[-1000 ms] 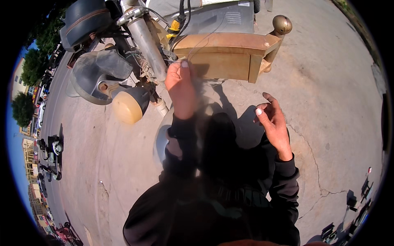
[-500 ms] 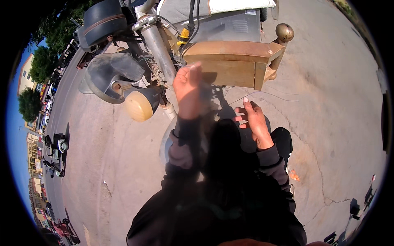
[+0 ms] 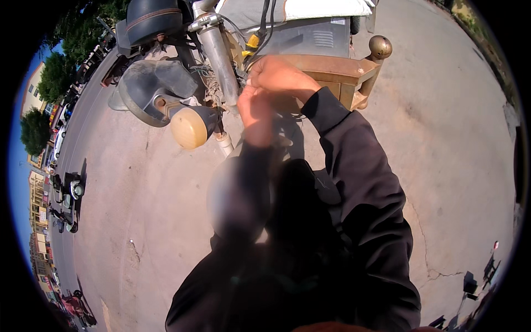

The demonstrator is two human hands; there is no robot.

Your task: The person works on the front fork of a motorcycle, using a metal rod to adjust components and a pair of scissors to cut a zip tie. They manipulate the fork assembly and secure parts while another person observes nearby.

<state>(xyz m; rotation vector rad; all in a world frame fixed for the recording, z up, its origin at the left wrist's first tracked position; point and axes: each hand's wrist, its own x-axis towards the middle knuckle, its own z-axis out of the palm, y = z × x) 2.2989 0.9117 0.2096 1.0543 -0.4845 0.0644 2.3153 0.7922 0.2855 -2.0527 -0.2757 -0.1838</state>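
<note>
My left hand [image 3: 255, 110] and my right hand [image 3: 279, 74] meet beside a silver steering tube [image 3: 215, 58] on a stripped-down vehicle front, both with fingers closed. What they grip is hidden and too small to make out. Tangled thin wires [image 3: 209, 83] hang left of the fingers, and black cables with a yellow fitting [image 3: 253, 43] run just above. A tan metal panel [image 3: 345, 72] with a knobbed post [image 3: 379, 48] lies behind my right hand. A dark plastic housing [image 3: 138, 91] and a lamp with a cream lens [image 3: 188, 127] hang at the left.
A black box [image 3: 152, 19] is at the upper left, and a grey body with a white pad [image 3: 326, 8] at the top. Cracked concrete [image 3: 442, 166] surrounds me. A road with parked scooters [image 3: 72, 193], cars, trees and buildings runs along the left edge.
My right hand, apart from the left with loose fingers and a thin wire near it, has moved up and left to join my left hand by the tube, its fingers now closed.
</note>
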